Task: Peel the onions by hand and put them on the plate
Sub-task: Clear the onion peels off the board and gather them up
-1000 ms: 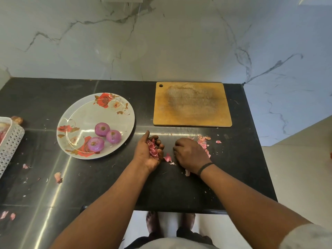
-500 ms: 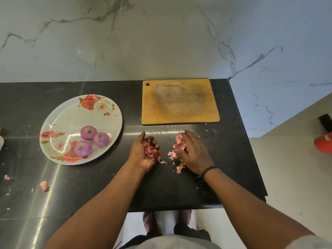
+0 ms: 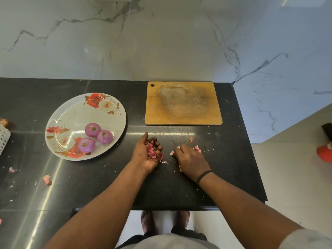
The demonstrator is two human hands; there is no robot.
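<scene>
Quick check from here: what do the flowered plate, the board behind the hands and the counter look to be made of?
Plate: glossy, white with printed red roses, sharp highlights; probably melamine or glazed ceramic, the look leaves it open.
Board: wood, matte tan, with a grey worn patch, a line across it and a hanging hole.
Counter: polished black stone, likely granite, mirroring the ceiling light in streaks.

Three peeled purple onions (image 3: 96,136) lie clustered on the floral plate (image 3: 71,114), touching.

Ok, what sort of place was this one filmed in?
Most likely a home kitchen: a dark stone counter against a marble-look wall, a worn wooden cutting board, and a floral plate holding three peeled onions.
</scene>
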